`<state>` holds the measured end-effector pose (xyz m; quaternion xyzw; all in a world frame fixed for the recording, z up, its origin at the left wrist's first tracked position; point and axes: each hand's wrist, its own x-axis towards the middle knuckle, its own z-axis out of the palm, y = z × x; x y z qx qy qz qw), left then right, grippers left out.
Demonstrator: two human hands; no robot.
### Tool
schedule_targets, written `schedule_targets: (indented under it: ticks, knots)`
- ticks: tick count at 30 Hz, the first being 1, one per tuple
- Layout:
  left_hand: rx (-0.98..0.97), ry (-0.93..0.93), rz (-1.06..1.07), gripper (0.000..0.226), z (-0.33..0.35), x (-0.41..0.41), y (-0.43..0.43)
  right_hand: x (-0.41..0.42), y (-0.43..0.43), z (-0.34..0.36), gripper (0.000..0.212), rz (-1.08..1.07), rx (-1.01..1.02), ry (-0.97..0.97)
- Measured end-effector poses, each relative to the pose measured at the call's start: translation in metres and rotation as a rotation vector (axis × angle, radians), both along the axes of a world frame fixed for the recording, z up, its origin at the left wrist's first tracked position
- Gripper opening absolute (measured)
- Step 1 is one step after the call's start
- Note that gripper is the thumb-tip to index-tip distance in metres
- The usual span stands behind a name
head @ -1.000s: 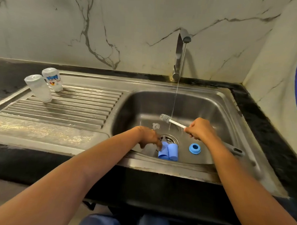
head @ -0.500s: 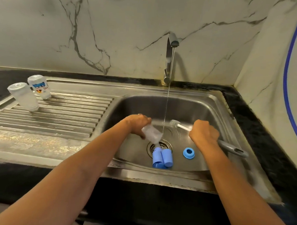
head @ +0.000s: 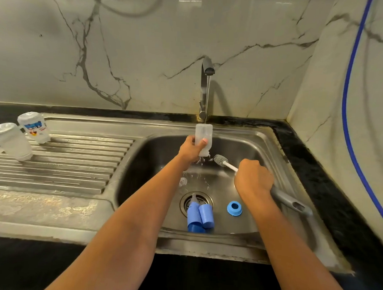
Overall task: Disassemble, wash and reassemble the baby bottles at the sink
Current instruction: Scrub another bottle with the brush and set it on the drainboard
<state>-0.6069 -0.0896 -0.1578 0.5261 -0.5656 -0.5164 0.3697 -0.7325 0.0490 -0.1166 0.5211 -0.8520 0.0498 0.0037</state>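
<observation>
My left hand (head: 189,152) grips a clear baby bottle (head: 203,138), held mouth-down under the thin water stream from the tap (head: 207,67); water spills out below it. My right hand (head: 252,179) holds the bottle brush (head: 221,161) by its grey handle, bristles pointing toward the bottle's mouth, a short gap apart. In the sink basin (head: 263,148) two blue caps (head: 199,215) lie by the drain, a clear teat (head: 193,197) beside them, and a blue collar ring (head: 234,208) to their right. A small clear part (head: 183,181) lies near my left wrist.
Two clear bottles stand upside down on the ribbed drainboard at the left, one plain (head: 10,142) and one with a printed label (head: 34,127). A black counter (head: 316,172) borders the sink. A blue hose (head: 350,108) runs down the right wall.
My left hand picked the clear bottle up from near the drain and raised it under the tap stream, turning it mouth-down. My right hand with the brush stayed roughly in place.
</observation>
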Motion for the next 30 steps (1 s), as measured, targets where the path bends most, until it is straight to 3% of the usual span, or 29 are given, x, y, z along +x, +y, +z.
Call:
schedule_targets:
  ticks: [7,12,19,26,30]
  knots:
    - [-0.148,-0.007,0.120,0.057,0.010,-0.007,-0.001,-0.010,0.007,0.015,0.022,-0.005,-0.211,-0.037]
    - [-0.253,-0.212,0.098,0.071,0.013,-0.003,0.004,-0.002,0.011,0.023,0.035,0.051,-0.412,-0.087]
    - [-0.387,-0.422,0.012,0.064,0.005,0.001,0.041,0.003,0.012,0.022,0.033,0.136,-0.363,-0.123]
    - [-0.244,-0.438,0.295,0.054,0.017,0.008,0.057,0.007,0.014,0.027,0.029,0.227,-0.269,-0.191]
    - [-0.332,-0.575,0.150,0.050,0.013,-0.002,0.081,0.001,0.016,0.030,0.027,0.186,-0.243,-0.156]
